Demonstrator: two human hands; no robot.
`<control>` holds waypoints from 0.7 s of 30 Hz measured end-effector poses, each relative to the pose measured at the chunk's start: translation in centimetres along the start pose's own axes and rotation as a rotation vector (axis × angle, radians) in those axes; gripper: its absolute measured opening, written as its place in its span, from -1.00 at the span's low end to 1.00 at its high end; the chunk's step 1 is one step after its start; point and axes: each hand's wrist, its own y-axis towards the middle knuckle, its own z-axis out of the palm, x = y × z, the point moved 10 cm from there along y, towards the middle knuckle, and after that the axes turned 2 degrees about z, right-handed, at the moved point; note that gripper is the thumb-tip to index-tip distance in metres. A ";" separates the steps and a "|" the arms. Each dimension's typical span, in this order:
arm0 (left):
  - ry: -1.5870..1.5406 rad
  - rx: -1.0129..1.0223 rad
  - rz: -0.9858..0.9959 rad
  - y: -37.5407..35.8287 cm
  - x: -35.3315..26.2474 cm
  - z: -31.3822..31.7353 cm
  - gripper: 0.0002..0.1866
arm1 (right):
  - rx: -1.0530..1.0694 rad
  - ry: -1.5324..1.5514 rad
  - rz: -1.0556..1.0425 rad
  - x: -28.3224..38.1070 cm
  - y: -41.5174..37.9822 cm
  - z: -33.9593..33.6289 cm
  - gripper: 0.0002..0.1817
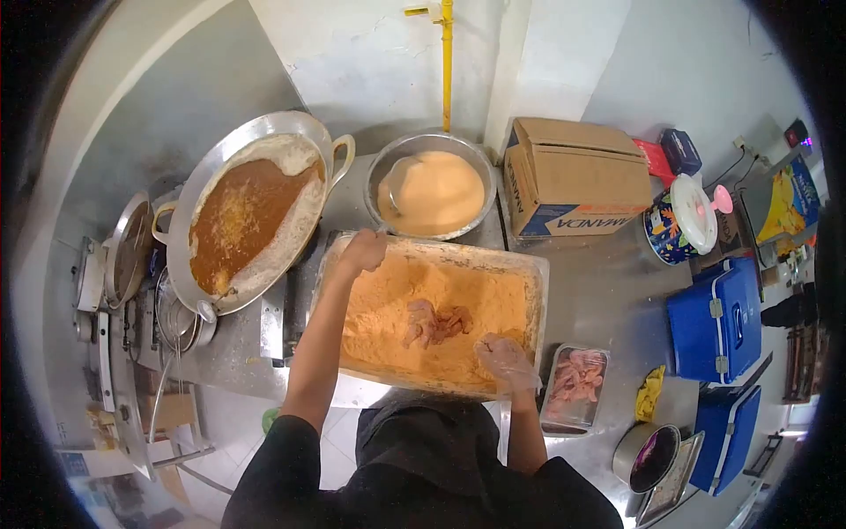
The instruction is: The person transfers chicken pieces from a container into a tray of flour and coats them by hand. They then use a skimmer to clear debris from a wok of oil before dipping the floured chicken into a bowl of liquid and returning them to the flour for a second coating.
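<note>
A large rectangular tray (540, 295) of orange breading flour (379, 304) lies before me. Several pieces of raw meat (427, 324), dusted with flour, are clumped near its middle. My left hand (364, 253) is closed at the tray's far left edge, close to the bowl; what its fingers hold is hidden. In a clear plastic glove, my right hand (505, 361) dips into the flour at the near right, fingers curled; whatever is inside them cannot be seen. To the right of it, a small metal tray (573, 425) contains raw meat strips (575, 379).
A wide pan of brown oil with foam (256, 212) stands at left. Behind the tray, a metal bowl (429, 141) holds orange batter and a ladle. A cardboard box (573, 176), patterned pot (674, 231), blue cooler (714, 322) and metal pot (646, 458) occupy the right side.
</note>
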 end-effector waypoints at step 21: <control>-0.711 0.342 -0.133 -2.2 -1.8 4.2 -0.69 | -0.019 -0.001 0.010 0.1 0.0 -0.9 -0.63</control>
